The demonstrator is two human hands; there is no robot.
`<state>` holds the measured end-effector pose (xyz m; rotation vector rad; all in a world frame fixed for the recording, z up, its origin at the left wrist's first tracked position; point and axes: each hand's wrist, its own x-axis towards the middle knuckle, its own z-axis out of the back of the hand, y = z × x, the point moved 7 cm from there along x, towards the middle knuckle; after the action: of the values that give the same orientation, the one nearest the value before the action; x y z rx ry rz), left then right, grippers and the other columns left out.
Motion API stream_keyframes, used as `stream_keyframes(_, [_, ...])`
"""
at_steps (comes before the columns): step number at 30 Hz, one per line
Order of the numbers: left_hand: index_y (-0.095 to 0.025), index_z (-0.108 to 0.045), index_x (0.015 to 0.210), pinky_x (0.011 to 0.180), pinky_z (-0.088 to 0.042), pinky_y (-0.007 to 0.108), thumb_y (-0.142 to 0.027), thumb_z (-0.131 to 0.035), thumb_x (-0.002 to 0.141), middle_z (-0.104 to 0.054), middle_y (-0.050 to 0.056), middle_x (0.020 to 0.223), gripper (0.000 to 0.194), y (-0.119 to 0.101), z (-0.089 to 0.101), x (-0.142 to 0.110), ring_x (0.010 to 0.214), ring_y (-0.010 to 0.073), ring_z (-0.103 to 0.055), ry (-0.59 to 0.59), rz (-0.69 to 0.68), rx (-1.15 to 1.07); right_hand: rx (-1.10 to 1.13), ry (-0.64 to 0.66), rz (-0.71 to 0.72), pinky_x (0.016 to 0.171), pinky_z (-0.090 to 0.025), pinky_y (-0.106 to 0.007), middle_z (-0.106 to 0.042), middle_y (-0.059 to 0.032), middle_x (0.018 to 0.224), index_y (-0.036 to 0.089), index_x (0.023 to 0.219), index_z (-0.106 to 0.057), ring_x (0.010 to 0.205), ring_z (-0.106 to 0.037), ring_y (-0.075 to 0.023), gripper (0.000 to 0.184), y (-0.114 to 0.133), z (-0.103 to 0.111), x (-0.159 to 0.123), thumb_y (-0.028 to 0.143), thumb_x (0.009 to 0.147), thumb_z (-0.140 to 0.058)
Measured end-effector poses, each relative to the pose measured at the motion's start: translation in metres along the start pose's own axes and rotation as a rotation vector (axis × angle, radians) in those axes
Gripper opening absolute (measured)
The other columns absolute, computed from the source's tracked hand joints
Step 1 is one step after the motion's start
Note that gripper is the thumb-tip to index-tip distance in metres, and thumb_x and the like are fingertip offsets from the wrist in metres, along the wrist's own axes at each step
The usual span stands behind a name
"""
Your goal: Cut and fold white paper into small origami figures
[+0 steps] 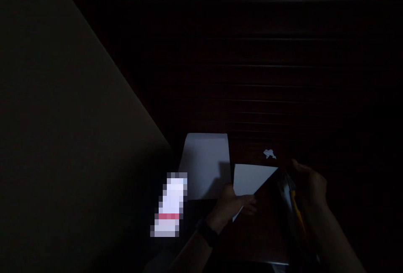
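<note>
In my left hand, which wears a dark wristband, is a white triangular piece of paper, gripped near its lower corner between thumb and fingers. My right hand is to the right, fingers curled and partly lost in shadow. Beside it is a dark, long object with a yellow strip and a pale edge; its kind is too dark to make out. Whether the right hand grips this object is unclear. A small white paper scrap lies beyond the triangle.
White sheets of paper lie left of the triangle on a dark wooden table. A lit, blurred phone-like screen glows at their lower left. A pale wall rises on the left, and dark slatted wood behind.
</note>
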<state>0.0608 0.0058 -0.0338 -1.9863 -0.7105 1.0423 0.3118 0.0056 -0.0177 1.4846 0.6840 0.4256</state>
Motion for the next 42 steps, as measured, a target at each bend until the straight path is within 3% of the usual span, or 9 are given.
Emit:
stream_keyframes(2, [-0.007, -0.062, 0.097, 0.055, -0.054, 0.032, -0.036, -0.072, 0.066, -0.068, 0.018, 0.087, 0.044, -0.003, 0.004, 0.0, 0.064, 0.0232, -0.067, -0.039, -0.053, -0.033, 0.042, 0.003, -0.05, 0.051, -0.047, -0.029, -0.068, -0.0042, 0.07, 0.015, 0.075, -0.067, 0.058, -0.061, -0.0182, 0.028, 0.001, -0.004, -0.006, 0.032, 0.055, -0.078])
stream_keyframes(6, [-0.009, -0.06, 0.107, 0.06, -0.055, 0.034, -0.039, -0.068, 0.071, -0.068, 0.018, 0.094, 0.048, -0.009, 0.007, 0.001, 0.069, 0.0238, -0.067, -0.073, -0.135, -0.057, 0.106, 0.527, -0.215, 0.062, -0.048, -0.031, -0.069, -0.0072, 0.083, 0.016, 0.085, -0.066, 0.074, -0.064, -0.0216, 0.031, -0.009, -0.067, -0.054, 0.031, 0.06, -0.077])
stream_keyframes(9, [-0.009, -0.06, 0.108, 0.059, -0.054, 0.033, -0.04, -0.066, 0.073, -0.068, 0.017, 0.09, 0.048, -0.01, 0.007, 0.003, 0.068, 0.0232, -0.067, -0.071, -0.141, -0.024, -0.028, 0.643, -0.24, 0.051, -0.043, -0.027, -0.065, -0.0033, 0.059, 0.015, 0.059, -0.06, 0.053, -0.059, -0.0162, 0.028, -0.022, -0.089, -0.083, 0.039, 0.065, -0.074])
stream_keyframes(13, [-0.009, -0.061, 0.106, 0.059, -0.054, 0.031, -0.039, -0.068, 0.072, -0.069, 0.017, 0.09, 0.047, -0.009, 0.007, 0.003, 0.07, 0.0231, -0.067, -0.068, -0.149, -0.008, -0.108, 0.637, -0.232, 0.048, -0.04, -0.027, -0.064, -0.0025, 0.053, 0.016, 0.054, -0.057, 0.047, -0.056, -0.0157, 0.034, -0.033, -0.089, -0.088, 0.045, 0.063, -0.074])
stream_keyframes(19, [-0.009, -0.062, 0.106, 0.061, -0.054, 0.03, -0.039, -0.068, 0.071, -0.069, 0.017, 0.091, 0.047, -0.012, 0.01, 0.002, 0.071, 0.0227, -0.067, -0.112, -0.15, -0.031, -0.124, 0.665, -0.178, 0.051, -0.042, -0.028, -0.067, -0.0063, 0.059, 0.014, 0.057, -0.062, 0.052, -0.06, -0.0178, 0.032, -0.029, -0.088, -0.088, 0.043, 0.065, -0.073])
stream_keyframes(29, [-0.011, -0.063, 0.105, 0.061, -0.052, 0.027, -0.04, -0.066, 0.072, -0.069, 0.015, 0.094, 0.044, -0.016, 0.007, -0.001, 0.073, 0.021, -0.067, -0.049, -0.104, 0.014, -0.15, 0.546, -0.105, 0.043, -0.036, -0.025, -0.061, -0.001, 0.05, 0.016, 0.054, -0.06, 0.043, -0.052, -0.0133, 0.032, -0.017, -0.082, -0.083, 0.044, 0.065, -0.072])
stream_keyframes(33, [-0.009, -0.064, 0.1, 0.063, -0.052, 0.028, -0.042, -0.064, 0.074, -0.069, 0.017, 0.095, 0.042, -0.013, 0.008, -0.001, 0.076, 0.0216, -0.067, -0.02, -0.101, 0.031, -0.15, 0.443, -0.06, 0.041, -0.033, -0.024, -0.057, 0.0006, 0.047, 0.016, 0.054, -0.059, 0.041, -0.048, -0.0121, 0.033, -0.008, -0.073, -0.075, 0.045, 0.062, -0.073])
stream_keyframes(42, [-0.008, -0.065, 0.092, 0.059, -0.051, 0.024, -0.042, -0.065, 0.073, -0.069, 0.017, 0.094, 0.039, -0.01, 0.013, 0.0, 0.074, 0.02, -0.067, -0.042, -0.101, 0.013, -0.137, 0.309, -0.058, 0.038, -0.03, -0.024, -0.051, 0.0031, 0.043, 0.018, 0.053, -0.057, 0.037, -0.042, -0.0101, 0.036, 0.009, -0.058, -0.063, 0.048, 0.058, -0.075])
